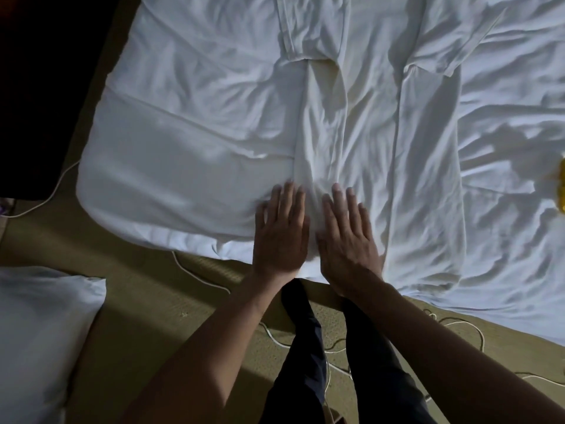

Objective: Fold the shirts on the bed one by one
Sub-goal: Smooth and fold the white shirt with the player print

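A white shirt (376,117) lies spread flat on the white bed (183,133), its short sleeves at the far end and its hem at the near edge. The left side of the shirt is folded inward, forming a long crease down the middle. My left hand (279,231) lies flat with straight fingers on the near hem, partly on the bed sheet. Beside it, my right hand (348,240) presses flat on the shirt's lower part. Both hands are side by side, almost touching. Neither hand grips any cloth.
A yellow item (561,186) shows at the bed's right edge. A white pillow (39,341) lies on the olive floor mat at the lower left. White cables (198,273) trail over the floor near my dark-trousered legs (305,347). Dark furniture (46,87) stands at the upper left.
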`<state>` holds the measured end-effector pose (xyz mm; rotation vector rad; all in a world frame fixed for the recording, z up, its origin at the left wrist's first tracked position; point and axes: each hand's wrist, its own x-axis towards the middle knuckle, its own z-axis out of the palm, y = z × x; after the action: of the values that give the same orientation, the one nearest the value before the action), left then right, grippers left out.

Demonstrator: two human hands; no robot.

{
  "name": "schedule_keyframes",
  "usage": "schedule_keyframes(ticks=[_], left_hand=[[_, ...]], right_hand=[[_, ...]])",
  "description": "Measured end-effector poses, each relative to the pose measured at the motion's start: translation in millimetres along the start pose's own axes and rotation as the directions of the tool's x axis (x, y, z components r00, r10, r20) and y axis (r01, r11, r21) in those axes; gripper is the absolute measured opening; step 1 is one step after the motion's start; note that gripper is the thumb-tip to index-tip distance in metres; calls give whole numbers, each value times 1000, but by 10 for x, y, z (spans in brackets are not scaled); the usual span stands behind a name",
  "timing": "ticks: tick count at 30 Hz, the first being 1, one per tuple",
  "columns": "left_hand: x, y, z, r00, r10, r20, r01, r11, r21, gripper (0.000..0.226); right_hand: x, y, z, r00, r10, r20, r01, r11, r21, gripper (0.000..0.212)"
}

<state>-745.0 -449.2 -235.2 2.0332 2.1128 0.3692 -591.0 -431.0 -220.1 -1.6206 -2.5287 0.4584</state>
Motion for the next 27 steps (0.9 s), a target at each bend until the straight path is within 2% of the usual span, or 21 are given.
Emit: schedule_keyframes(ticks=[2,5,10,14,18,23,25,27], left_hand=[[20,-104,84,997,53,60,-56,997,56,55],[-5,-233,63,994,105,29,-106,994,42,51],[457,-177,-204,994,58,-93,-65,995,-72,36],[1146,-67,-254,993,46,-111,-50,998,-30,32],[1890,-67,-179,996,52,-69,-49,998,41,34],[2710,-198,-96,993,20,116,-38,987,157,53],[3007,-299,-64,992,5,122,-28,981,190,55],[3256,-404,-25,994,-11,105,-15,972,236,51]], right_hand=[[20,118,114,996,-57,68,61,997,-53,67],[-58,240,131,992,-35,118,44,996,-80,72],[113,271,-62,994,97,47,-96,995,-17,69],[692,372,-291,981,182,59,-182,983,-7,71],[1435,556,-431,982,188,26,-189,982,26,70],[2327,747,-623,985,161,65,-164,986,39,68],[2654,787,-658,988,138,75,-140,990,20,67],[2928,810,-658,996,84,4,-84,996,2,67]])
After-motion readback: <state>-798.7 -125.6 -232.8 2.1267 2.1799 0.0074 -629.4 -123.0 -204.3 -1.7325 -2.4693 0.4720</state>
